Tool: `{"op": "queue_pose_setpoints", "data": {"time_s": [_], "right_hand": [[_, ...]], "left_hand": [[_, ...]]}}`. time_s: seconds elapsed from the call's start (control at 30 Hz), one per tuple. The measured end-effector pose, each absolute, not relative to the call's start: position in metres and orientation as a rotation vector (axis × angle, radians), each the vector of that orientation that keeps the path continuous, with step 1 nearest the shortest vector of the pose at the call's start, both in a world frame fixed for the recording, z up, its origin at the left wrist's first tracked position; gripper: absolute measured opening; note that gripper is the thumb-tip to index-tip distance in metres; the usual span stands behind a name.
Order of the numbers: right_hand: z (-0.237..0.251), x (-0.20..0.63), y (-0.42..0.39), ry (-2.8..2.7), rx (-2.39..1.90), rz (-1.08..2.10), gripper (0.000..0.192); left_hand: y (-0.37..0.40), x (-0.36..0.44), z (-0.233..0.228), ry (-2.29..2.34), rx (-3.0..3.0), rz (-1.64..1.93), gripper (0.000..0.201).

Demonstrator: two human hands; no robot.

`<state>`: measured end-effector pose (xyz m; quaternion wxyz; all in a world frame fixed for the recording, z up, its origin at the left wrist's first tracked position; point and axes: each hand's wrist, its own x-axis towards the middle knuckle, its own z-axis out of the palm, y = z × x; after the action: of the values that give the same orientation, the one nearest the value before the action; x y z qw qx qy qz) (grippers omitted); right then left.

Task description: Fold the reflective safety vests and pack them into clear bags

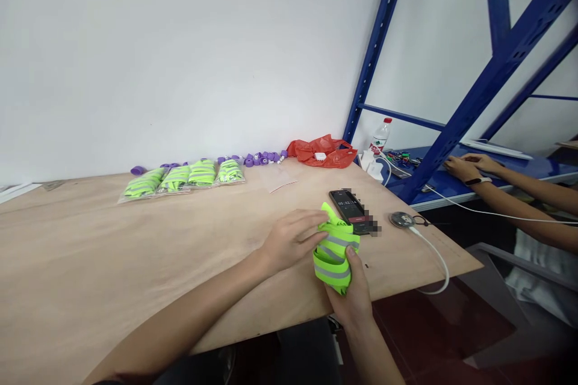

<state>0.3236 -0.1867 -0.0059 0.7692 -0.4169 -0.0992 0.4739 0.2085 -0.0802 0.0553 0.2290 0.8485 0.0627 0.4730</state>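
Note:
In my right hand (pixel 354 283) is a folded bundle of neon-green reflective straps (pixel 336 252) with grey stripes, held over the table's front edge. The right thumb presses on the bundle's front; the other fingers are hidden behind it. My left hand (pixel 291 240) comes in from the left, its fingers stretched out and the thumb apart from them. Its fingertips touch the bundle's upper left side. A loose strap end sticks up at the top. Just behind the bundle lies a phone (pixel 345 204) showing a running timer, partly covered by it.
Clear bags of green straps (pixel 201 172) line the back of the wooden table (pixel 180 252), near purple rolls (pixel 259 159) and a red plastic bag (pixel 323 151). A cabled round device (pixel 401 220) lies right. Beyond the blue rack post (pixel 451 126), another person's hands (pixel 469 168) work.

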Motion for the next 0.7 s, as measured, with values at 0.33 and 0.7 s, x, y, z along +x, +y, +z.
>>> {"op": "queue_pose_setpoints", "data": {"time_s": [0.33,0.7], "right_hand": [[-0.014,0.321,-0.188,-0.529,-0.96,0.974,0.054],[0.003,0.298,-0.193,-0.912,-1.089,0.776,0.08]], "left_hand": [[-0.082,0.205,0.07,0.298,2.247,1.088,0.042],[-0.081,0.193,0.082,0.459,1.928,0.707,0.056]]}}
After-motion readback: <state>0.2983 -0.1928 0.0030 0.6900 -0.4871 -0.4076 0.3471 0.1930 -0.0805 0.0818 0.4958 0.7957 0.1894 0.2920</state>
